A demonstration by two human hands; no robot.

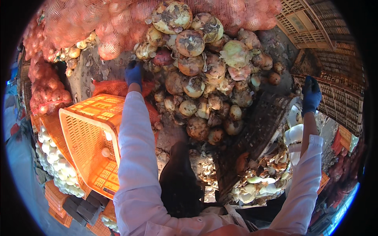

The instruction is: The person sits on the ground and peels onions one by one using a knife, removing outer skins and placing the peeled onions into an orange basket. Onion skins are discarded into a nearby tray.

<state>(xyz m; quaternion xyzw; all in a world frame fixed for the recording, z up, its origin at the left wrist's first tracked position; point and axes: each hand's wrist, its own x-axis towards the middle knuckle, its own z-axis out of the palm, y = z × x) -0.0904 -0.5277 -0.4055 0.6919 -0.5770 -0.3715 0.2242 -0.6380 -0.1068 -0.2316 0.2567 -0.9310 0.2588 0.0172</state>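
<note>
My left hand (133, 75), in a blue glove, reaches to the left edge of a heap of onions (190, 66), near a red onion (163, 57) and a red mesh sack (110, 87). Whether it holds anything is hidden. My right hand (311, 96), also gloved in blue with dark fingertips, is at the rim of a brown plastic crate (333, 97) on the right; its grip cannot be told. Beneath my left forearm stands an orange plastic crate (88, 138), tilted, with a peeled onion (105, 152) inside.
Filled mesh sacks of onions (124, 23) line the back. A dark crate (265, 121) leans beside the heap, with onion peelings (260, 185) near it. Peeled white onions (56, 159) fill a crate at the left. Another brown crate (307, 23) stands at the back right.
</note>
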